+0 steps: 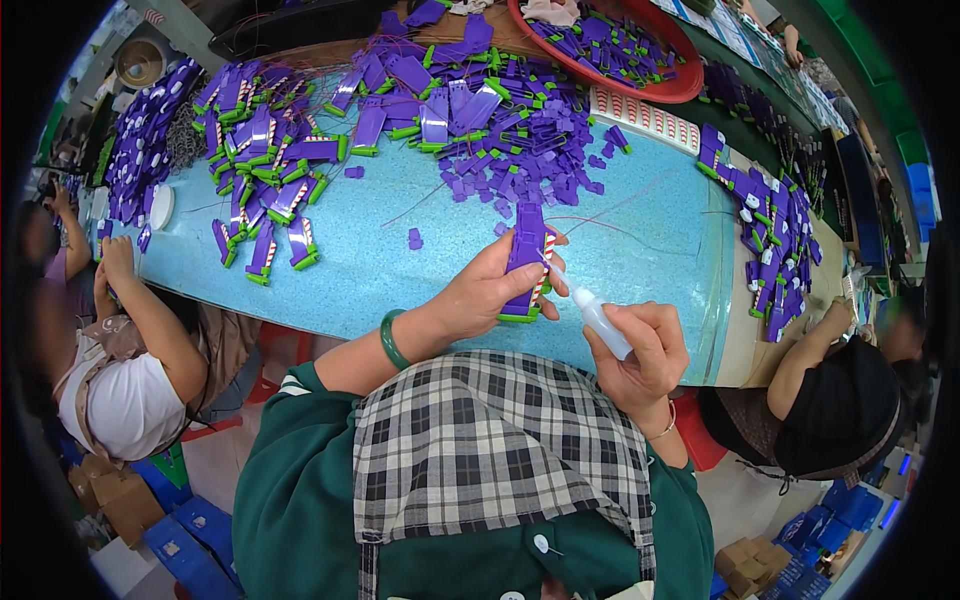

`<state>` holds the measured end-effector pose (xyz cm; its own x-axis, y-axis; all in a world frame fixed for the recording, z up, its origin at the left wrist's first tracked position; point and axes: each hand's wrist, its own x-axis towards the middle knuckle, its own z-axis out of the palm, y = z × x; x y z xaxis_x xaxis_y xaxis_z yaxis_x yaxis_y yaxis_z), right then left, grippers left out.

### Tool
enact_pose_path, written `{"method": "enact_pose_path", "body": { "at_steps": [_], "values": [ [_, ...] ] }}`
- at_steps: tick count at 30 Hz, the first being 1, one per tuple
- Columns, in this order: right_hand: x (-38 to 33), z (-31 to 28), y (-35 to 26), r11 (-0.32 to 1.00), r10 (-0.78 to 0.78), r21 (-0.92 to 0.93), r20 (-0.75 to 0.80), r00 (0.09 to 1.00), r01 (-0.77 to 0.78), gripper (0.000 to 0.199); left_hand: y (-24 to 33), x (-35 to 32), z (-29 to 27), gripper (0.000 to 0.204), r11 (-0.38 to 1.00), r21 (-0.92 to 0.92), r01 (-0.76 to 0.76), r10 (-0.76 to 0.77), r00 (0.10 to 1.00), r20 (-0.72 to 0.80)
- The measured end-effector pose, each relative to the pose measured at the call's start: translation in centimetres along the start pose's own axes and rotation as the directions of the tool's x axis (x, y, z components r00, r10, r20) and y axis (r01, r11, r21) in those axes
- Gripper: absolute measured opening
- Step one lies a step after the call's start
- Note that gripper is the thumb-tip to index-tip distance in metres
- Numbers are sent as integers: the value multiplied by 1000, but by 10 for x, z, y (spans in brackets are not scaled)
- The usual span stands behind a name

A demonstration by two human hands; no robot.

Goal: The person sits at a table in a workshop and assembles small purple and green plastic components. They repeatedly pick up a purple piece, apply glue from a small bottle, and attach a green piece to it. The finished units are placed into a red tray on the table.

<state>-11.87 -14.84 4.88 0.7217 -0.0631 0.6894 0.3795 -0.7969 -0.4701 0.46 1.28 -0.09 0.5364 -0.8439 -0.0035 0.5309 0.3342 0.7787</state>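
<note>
My left hand (490, 292) is closed around a purple plastic toy part (526, 240) with green ends and a red-and-white striped edge. The part stands nearly upright over the near side of the table, its purple end pointing away from me. In my right hand (645, 355) is a small white squeeze bottle (602, 322) with a narrow nozzle. The bottle tilts up and left, and its tip is at the striped edge of the part; whether it touches I cannot tell. Just beyond lies a heap of small purple pieces (530, 160).
Piles of purple-and-green parts (265, 160) cover the left of the blue table (370, 270), and more parts (775, 240) lie at the right. A red basin (660, 85) and a striped sticker sheet (650, 122) sit at the back. Co-workers sit close on both sides.
</note>
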Motion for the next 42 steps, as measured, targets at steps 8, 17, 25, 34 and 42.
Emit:
{"method": "enact_pose_path", "body": {
  "at_steps": [8,17,25,34,42],
  "values": [
    [2,0,-2,1000,-9,0,33,999,9,43,2,-3,2,42,995,92,-38,39,999,-2],
    [2,0,-4,1000,-26,0,-1,1000,26,44,-7,-2,5,39,955,256,-150,180,979,-96],
    [1,1,-4,999,-27,33,23,999,26,45,-2,-1,11,38,819,563,-112,213,970,-118],
    [1,0,-4,1000,-4,8,73,997,3,40,-11,2,7,39,792,598,-124,235,966,-111],
    [1,-2,-5,997,79,6,17,997,-79,38,13,-2,-21,31,905,416,-94,207,949,-237]
  ]
}}
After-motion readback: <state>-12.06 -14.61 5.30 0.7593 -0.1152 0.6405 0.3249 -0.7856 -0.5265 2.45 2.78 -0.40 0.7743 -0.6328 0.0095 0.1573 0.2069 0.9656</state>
